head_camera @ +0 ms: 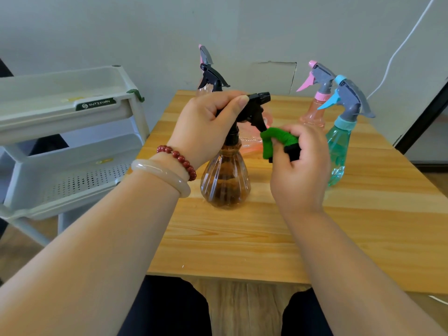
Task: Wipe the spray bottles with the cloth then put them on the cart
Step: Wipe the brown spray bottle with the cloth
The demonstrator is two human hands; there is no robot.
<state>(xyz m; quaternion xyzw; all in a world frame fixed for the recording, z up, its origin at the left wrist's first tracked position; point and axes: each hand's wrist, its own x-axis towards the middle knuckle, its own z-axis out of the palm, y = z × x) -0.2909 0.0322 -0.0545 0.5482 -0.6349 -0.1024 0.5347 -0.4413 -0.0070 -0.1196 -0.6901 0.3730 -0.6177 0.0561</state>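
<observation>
In the head view, a brown spray bottle (pixel 225 183) with a black trigger head stands upright on the wooden surface (pixel 242 238), about the middle of it and a little toward the left edge. The left hand (pixel 206 124) grips the black trigger head from above and the left, fingers curled over its top and the thumb lying along the side toward the nozzle. The right hand (pixel 300 166) pinches a bunched green cloth (pixel 276 140), which has a black strip showing near the fingers. The cloth touches the lower tip of the trigger lever, just right of the bottle's neck.

To the right, a teal spray bottle (pixel 339 146) with a grey head and blue lever stands upright, partly hidden by the right hand. Just beyond it stands a pink spray bottle (pixel 312 115) with a grey head and pink lever. At the far edge, behind the left hand, rises another black trigger head (pixel 213 78), with a grey and pink head (pixel 205 54) behind it; their bodies are mostly hidden. Something pink and clear lies behind the brown bottle, too hidden to tell.

The cart (pixel 65 107), pale with tiered trays, stands left of the surface, its lower tray perforated. The left wrist wears a red bead bracelet (pixel 179 158) and a pale bangle (pixel 164 175)
</observation>
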